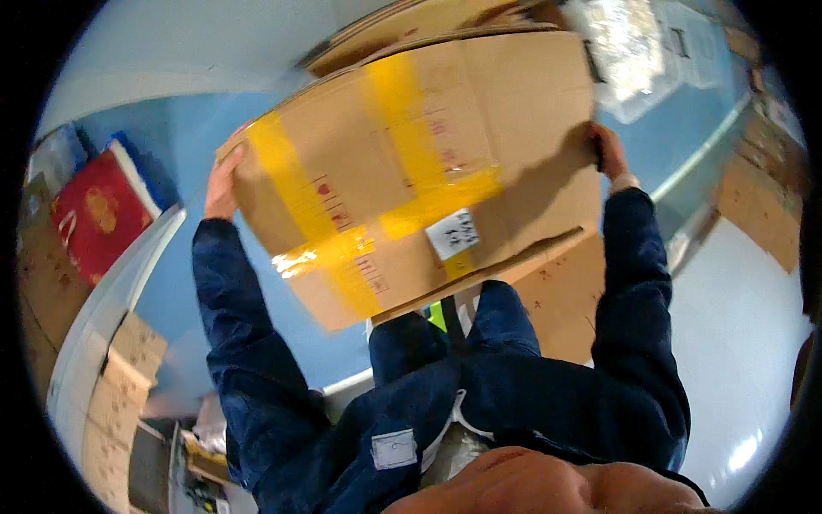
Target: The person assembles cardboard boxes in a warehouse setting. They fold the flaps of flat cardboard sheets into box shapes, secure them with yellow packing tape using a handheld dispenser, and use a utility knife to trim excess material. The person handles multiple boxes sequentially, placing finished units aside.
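A large brown cardboard box (535,103) with crossing strips of yellow tape and a small white label (452,234) is held up in front of my body, tilted. My left hand (223,182) is closed on its left edge, and my right hand (613,156) grips the right edge. Parts of my fingers are hidden behind the cardboard. Loose flaps (402,32) stick out along the far edge of the box. What the box contains cannot be seen.
Behind the box on the right is a clear plastic tub (634,64) with shiny pale contents. More cardboard (556,295) lies below the box near my legs. At the left are a red package (103,214) and several stacked cartons (116,420). Other cartons (758,206) line the right side.
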`<state>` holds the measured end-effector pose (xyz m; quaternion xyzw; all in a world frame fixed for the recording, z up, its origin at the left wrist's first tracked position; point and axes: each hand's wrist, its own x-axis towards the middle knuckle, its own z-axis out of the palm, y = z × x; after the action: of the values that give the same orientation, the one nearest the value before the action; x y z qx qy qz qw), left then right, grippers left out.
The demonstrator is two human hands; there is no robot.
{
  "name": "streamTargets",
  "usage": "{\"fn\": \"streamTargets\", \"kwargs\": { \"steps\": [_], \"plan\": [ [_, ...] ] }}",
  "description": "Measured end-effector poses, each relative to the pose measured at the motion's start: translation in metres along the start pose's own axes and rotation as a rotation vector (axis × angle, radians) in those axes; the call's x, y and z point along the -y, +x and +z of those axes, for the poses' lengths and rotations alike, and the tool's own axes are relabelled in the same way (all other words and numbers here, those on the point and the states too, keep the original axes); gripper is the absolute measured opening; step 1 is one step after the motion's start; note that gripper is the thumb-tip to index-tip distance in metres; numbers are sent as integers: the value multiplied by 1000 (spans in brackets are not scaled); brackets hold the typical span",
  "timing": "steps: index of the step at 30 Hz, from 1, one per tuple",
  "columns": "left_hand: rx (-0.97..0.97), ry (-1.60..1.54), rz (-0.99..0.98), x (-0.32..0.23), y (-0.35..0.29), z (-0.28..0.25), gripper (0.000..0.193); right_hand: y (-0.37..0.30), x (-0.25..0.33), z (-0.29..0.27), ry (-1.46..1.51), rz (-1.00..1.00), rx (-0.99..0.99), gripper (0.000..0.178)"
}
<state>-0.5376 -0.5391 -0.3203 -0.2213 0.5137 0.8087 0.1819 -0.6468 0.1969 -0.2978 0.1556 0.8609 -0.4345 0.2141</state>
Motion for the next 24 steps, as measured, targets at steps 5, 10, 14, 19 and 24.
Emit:
{"fn": "streamTargets", "kwargs": {
  "steps": [5,10,14,19,24],
  "plan": [
    [-166,32,-73,9,-9,-39,42,-3,23,59,233,190,-34,29],
    [-124,-116,-95,1,1,-17,36,-7,11,14,67,84,-47,30],
    [-35,9,-13,-4,-6,-19,40,-9,17,11,-25,101,-22,31],
    [-101,120,28,-1,-11,-13,46,-17,23,12,-96,82,-12,31],
    [-88,121,44,1,-4,-11,52,-14,36,12,-381,-284,-233,29]
  ]
}}
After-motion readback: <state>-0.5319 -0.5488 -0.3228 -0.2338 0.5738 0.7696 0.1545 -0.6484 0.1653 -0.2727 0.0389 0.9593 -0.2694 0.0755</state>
